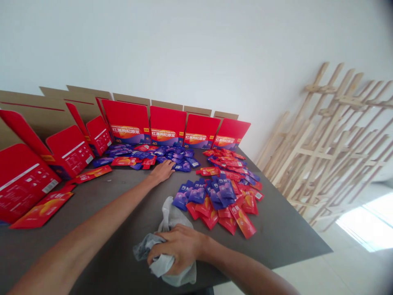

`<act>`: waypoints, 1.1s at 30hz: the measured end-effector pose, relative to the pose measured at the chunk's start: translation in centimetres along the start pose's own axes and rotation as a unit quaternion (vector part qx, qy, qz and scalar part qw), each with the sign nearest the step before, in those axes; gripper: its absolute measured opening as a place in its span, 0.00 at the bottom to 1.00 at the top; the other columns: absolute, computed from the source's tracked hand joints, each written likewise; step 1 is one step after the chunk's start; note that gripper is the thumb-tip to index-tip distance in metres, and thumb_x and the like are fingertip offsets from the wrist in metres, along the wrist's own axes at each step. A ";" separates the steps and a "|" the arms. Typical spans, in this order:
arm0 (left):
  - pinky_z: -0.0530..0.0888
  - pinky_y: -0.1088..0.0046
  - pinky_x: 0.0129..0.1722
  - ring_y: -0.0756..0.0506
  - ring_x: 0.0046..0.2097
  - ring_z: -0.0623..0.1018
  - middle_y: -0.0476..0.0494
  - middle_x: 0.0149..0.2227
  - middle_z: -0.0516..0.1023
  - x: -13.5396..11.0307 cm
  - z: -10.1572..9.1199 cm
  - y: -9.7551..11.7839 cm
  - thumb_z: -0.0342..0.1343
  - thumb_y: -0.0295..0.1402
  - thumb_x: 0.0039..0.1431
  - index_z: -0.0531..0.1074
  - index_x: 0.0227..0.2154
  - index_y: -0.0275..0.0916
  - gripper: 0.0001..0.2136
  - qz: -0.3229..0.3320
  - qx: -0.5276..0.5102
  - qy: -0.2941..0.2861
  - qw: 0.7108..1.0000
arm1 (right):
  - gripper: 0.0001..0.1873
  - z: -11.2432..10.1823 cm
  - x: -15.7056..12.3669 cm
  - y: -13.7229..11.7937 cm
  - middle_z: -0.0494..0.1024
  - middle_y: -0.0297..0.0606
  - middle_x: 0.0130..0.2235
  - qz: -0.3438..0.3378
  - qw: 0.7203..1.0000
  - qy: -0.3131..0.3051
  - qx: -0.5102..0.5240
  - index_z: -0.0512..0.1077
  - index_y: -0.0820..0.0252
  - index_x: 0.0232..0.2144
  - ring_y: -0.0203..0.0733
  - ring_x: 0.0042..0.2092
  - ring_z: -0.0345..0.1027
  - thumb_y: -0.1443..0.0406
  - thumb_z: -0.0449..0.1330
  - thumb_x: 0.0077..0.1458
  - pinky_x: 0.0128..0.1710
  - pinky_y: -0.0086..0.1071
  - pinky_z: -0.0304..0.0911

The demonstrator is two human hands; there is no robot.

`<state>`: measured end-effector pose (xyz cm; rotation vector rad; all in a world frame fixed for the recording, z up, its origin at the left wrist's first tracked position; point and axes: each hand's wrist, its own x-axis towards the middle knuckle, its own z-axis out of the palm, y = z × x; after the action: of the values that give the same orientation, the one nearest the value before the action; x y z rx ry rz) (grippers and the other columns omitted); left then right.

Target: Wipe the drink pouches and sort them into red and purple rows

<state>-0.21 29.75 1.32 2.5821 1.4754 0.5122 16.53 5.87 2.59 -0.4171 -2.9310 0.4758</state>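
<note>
In the lower middle of the frame, the person's right hand (176, 248) is closed around a crumpled grey cloth (182, 278) on the dark table (129, 229). The left hand (162, 171), near the centre, rests by the near edge of a pile of purple sachets (176, 155); whether its fingers grip one cannot be told. Right of centre, red sachets (242, 219) lie heaped, some purple ones on top. Red boxes (167, 127) with raised flaps stand left and upper centre, wooden frames (316, 151) at the right
</note>
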 end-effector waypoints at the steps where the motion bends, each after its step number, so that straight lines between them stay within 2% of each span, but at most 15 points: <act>1: 0.76 0.48 0.58 0.37 0.59 0.77 0.37 0.60 0.75 0.3 0.2 -0.1 0.61 0.41 0.68 0.73 0.58 0.39 0.19 0.001 -0.011 0.003 1.000 | 0.19 0.0 0.0 0.1 0.78 0.34 0.55 0.003 1.000 0.003 0.002 0.70 0.49 0.56 0.36 0.49 0.76 0.52 0.59 0.67 0.43 0.26 0.65; 5: 0.75 0.47 0.59 0.37 0.59 0.77 0.37 0.59 0.76 0.0 0.2 -0.7 0.61 0.40 0.68 0.74 0.56 0.38 0.18 -0.019 -0.080 0.027 0.996 | 0.18 0.0 -0.2 0.4 0.79 0.33 0.54 0.006 1.000 0.016 -0.004 0.70 0.48 0.55 0.35 0.46 0.75 0.53 0.60 0.66 0.41 0.27 0.64; 10: 0.68 0.51 0.67 0.34 0.61 0.76 0.33 0.55 0.81 -4.4 -1.3 -1.4 0.53 0.38 0.70 0.78 0.52 0.35 0.16 -0.093 -0.223 0.125 0.962 | 0.18 -0.2 -0.3 0.4 0.78 0.34 0.49 0.022 0.997 0.056 -0.041 0.72 0.48 0.52 0.38 0.41 0.74 0.53 0.62 0.63 0.36 0.29 0.62; 12: 0.72 0.52 0.63 0.34 0.57 0.79 0.33 0.50 0.83 -7.1 -1.5 -1.1 0.48 0.43 0.71 0.79 0.51 0.35 0.20 -0.141 -0.293 0.173 0.930 | 0.19 -0.3 -0.4 0.4 0.78 0.36 0.49 0.063 0.991 0.109 -0.048 0.72 0.49 0.51 0.39 0.41 0.73 0.56 0.66 0.59 0.35 0.29 0.62; 14: 0.79 0.53 0.54 0.35 0.50 0.83 0.34 0.46 0.84 -10.1 -1.3 0.0 0.43 0.47 0.72 0.77 0.52 0.34 0.25 -0.188 -0.369 0.210 0.885 | 0.22 -0.4 -0.6 0.4 0.77 0.38 0.48 0.130 0.973 0.188 -0.044 0.73 0.49 0.50 0.42 0.43 0.73 0.61 0.69 0.53 0.37 0.29 0.63; 16: 0.82 0.56 0.46 0.37 0.45 0.84 0.33 0.46 0.84 -13.0 -0.8 2.1 0.39 0.46 0.73 0.74 0.55 0.33 0.26 -0.217 -0.442 0.228 0.840 | 0.24 -0.4 -0.9 0.6 0.77 0.39 0.47 0.195 0.940 0.279 -0.037 0.73 0.50 0.50 0.45 0.45 0.73 0.66 0.68 0.49 0.38 0.31 0.65; 18: 0.83 0.58 0.42 0.39 0.43 0.85 0.33 0.47 0.84 -15.6 -0.3 4.8 0.42 0.46 0.72 0.73 0.56 0.33 0.25 -0.231 -0.509 0.224 0.798 | 0.23 -0.4 -0.9 0.9 0.77 0.39 0.47 0.237 0.906 0.350 -0.032 0.73 0.49 0.49 0.46 0.47 0.73 0.70 0.65 0.49 0.40 0.31 0.66; 19: 0.84 0.59 0.42 0.39 0.43 0.85 0.33 0.47 0.84 -16.6 -0.2 6.3 0.47 0.47 0.71 0.73 0.55 0.34 0.23 -0.238 -0.558 0.214 0.766 | 0.23 -0.5 -0.9 1.1 0.77 0.39 0.47 0.248 0.894 0.371 -0.030 0.73 0.49 0.48 0.46 0.47 0.73 0.71 0.64 0.50 0.40 0.31 0.67; 21: 0.83 0.61 0.46 0.39 0.46 0.85 0.36 0.48 0.84 -18.1 0.0 9.2 0.59 0.45 0.66 0.75 0.53 0.36 0.20 -0.258 -0.701 0.175 0.641 | 0.22 -0.6 -0.6 1.4 0.77 0.40 0.48 0.259 0.886 0.383 -0.027 0.73 0.50 0.48 0.46 0.47 0.73 0.72 0.62 0.51 0.40 0.31 0.67; 23: 0.81 0.62 0.52 0.38 0.51 0.84 0.39 0.48 0.85 -19.1 0.1 11.4 0.65 0.43 0.62 0.78 0.50 0.38 0.18 -0.250 -0.803 0.115 0.529 | 0.21 -0.7 -0.3 1.5 0.77 0.40 0.48 0.256 0.894 0.366 -0.027 0.73 0.51 0.48 0.45 0.45 0.74 0.72 0.62 0.52 0.39 0.31 0.66; 25: 0.78 0.60 0.57 0.37 0.55 0.82 0.40 0.49 0.85 -19.5 0.2 12.5 0.66 0.43 0.61 0.79 0.46 0.39 0.16 -0.234 -0.857 0.046 0.457 | 0.20 -0.6 -0.1 1.6 0.77 0.39 0.46 0.236 0.913 0.330 -0.034 0.73 0.52 0.48 0.44 0.44 0.74 0.70 0.63 0.52 0.37 0.31 0.65; 26: 0.77 0.59 0.58 0.36 0.56 0.81 0.40 0.49 0.85 -19.6 0.3 12.7 0.66 0.43 0.61 0.80 0.44 0.39 0.15 -0.231 -0.871 0.016 0.434 | 0.20 -0.5 0.0 1.6 0.78 0.39 0.45 0.221 0.924 0.308 -0.038 0.73 0.53 0.48 0.44 0.43 0.74 0.69 0.64 0.52 0.36 0.31 0.65; 28: 0.75 0.58 0.59 0.35 0.57 0.81 0.40 0.49 0.85 -19.8 0.3 12.6 0.67 0.41 0.59 0.80 0.43 0.38 0.14 -0.236 -0.876 -0.015 0.420 | 0.20 -0.3 0.1 1.5 0.77 0.39 0.45 0.186 0.947 0.257 -0.044 0.73 0.54 0.48 0.44 0.43 0.74 0.68 0.66 0.52 0.35 0.30 0.64; 31: 0.76 0.60 0.58 0.36 0.55 0.81 0.43 0.47 0.85 -19.9 0.1 12.0 0.70 0.37 0.54 0.80 0.45 0.40 0.16 -0.252 -0.856 -0.007 0.452 | 0.20 -0.1 0.2 1.3 0.77 0.39 0.46 0.124 0.975 0.174 -0.054 0.72 0.53 0.49 0.44 0.44 0.74 0.65 0.67 0.53 0.36 0.30 0.64; 33: 0.76 0.62 0.55 0.37 0.53 0.82 0.45 0.45 0.85 -19.9 -0.1 11.7 0.71 0.37 0.52 0.80 0.44 0.41 0.16 -0.248 -0.844 -0.003 0.475 | 0.20 -0.2 0.2 1.2 0.77 0.40 0.48 0.113 0.981 0.149 -0.057 0.72 0.52 0.49 0.44 0.46 0.74 0.65 0.67 0.54 0.37 0.30 0.64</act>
<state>0.03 6.72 0.04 0.5003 0.6458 1.0206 16.67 7.08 2.42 -0.7695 -2.6388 0.2436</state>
